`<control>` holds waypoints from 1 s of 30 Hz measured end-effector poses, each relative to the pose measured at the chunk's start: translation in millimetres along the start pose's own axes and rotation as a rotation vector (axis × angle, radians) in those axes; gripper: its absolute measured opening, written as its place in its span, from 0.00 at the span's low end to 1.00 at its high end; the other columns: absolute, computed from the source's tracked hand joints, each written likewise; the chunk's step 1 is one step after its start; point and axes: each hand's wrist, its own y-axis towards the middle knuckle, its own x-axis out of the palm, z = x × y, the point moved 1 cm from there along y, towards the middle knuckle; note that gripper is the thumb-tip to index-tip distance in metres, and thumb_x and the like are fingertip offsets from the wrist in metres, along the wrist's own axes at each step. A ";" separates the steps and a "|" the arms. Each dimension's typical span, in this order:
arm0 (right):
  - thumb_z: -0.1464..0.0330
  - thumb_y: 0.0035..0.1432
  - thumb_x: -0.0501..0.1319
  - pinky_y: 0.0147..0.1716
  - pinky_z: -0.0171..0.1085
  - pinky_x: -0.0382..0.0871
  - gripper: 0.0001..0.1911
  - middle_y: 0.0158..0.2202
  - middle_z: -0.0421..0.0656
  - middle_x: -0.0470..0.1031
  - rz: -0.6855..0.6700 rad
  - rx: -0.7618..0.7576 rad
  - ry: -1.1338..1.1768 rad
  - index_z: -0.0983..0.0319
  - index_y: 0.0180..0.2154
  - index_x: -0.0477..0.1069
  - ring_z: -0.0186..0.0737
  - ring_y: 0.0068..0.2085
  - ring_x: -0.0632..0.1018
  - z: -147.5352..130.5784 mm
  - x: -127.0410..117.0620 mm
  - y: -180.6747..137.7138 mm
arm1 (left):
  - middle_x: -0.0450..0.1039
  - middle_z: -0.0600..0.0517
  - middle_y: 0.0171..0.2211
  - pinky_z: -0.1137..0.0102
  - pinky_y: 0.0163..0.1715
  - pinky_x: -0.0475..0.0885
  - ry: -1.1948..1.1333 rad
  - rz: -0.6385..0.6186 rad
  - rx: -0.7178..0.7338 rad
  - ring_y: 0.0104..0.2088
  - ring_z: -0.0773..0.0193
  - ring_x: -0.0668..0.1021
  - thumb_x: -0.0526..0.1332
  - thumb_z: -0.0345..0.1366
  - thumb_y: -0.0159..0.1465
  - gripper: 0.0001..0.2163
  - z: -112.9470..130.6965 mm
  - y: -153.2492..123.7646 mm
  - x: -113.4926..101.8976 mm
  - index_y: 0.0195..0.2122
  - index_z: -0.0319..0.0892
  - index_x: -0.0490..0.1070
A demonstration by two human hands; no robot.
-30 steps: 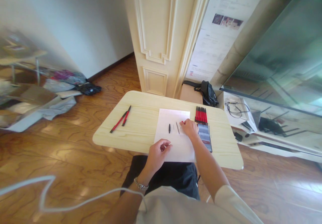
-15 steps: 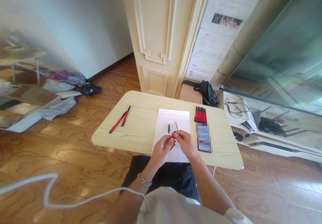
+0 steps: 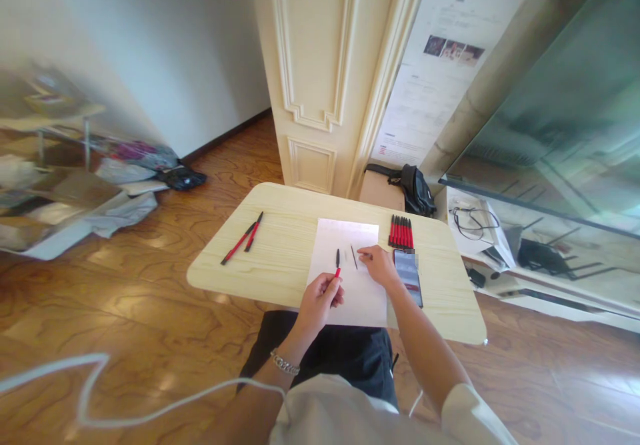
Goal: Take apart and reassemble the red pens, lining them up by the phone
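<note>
My left hand (image 3: pixel 323 296) is closed around a red pen barrel (image 3: pixel 338 272), whose red end points up and away from me over a white sheet of paper (image 3: pixel 325 235). Just beyond that end, a black pen part (image 3: pixel 337 257) lies on the sheet. My right hand (image 3: pixel 379 265) is over the right side of the paper, fingers stretched toward a thin dark pen refill (image 3: pixel 354 257). Its fingertips are beside the refill, and I see nothing held in them. A small faint piece (image 3: pixel 345 256) lies between the black part and the refill.
Two red-and-black pens (image 3: pixel 242 242) lie at the left of the pale wooden table (image 3: pixel 280 231). Several more pens (image 3: pixel 401 231) form a row at the right, above a phone (image 3: pixel 409 277). A white cable (image 3: pixel 200 391) runs across the lower left foreground.
My hands were together at the red barrel; now they are apart. The right has moved away and up to the refill. The left keeps the barrel, its red end now pointing upward.
</note>
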 end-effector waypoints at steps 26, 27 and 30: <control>0.67 0.59 0.58 0.35 0.33 0.66 0.07 0.34 0.40 0.78 0.016 -0.198 0.208 0.58 0.38 0.73 0.36 0.34 0.76 -49.8 -27.8 -34.6 | 0.74 0.50 0.27 0.74 0.23 0.66 0.109 -0.018 0.037 0.24 0.67 0.74 0.60 0.47 0.60 0.17 2.1 4.2 -3.1 0.41 0.39 0.72; 0.68 0.59 0.58 0.36 0.33 0.66 0.07 0.34 0.40 0.78 0.012 -0.234 0.198 0.58 0.38 0.73 0.36 0.35 0.76 -56.4 -30.4 -38.8 | 0.74 0.50 0.27 0.74 0.23 0.66 0.120 -0.017 0.042 0.24 0.67 0.74 0.60 0.47 0.60 0.17 2.2 4.8 -2.4 0.41 0.39 0.73; 0.70 0.60 0.57 0.38 0.34 0.65 0.07 0.35 0.41 0.78 0.000 -0.312 0.159 0.58 0.38 0.74 0.36 0.37 0.76 -69.2 -35.2 -46.6 | 0.74 0.51 0.26 0.73 0.23 0.66 0.148 -0.017 0.049 0.24 0.67 0.74 0.60 0.48 0.60 0.17 2.8 5.2 -0.5 0.41 0.39 0.73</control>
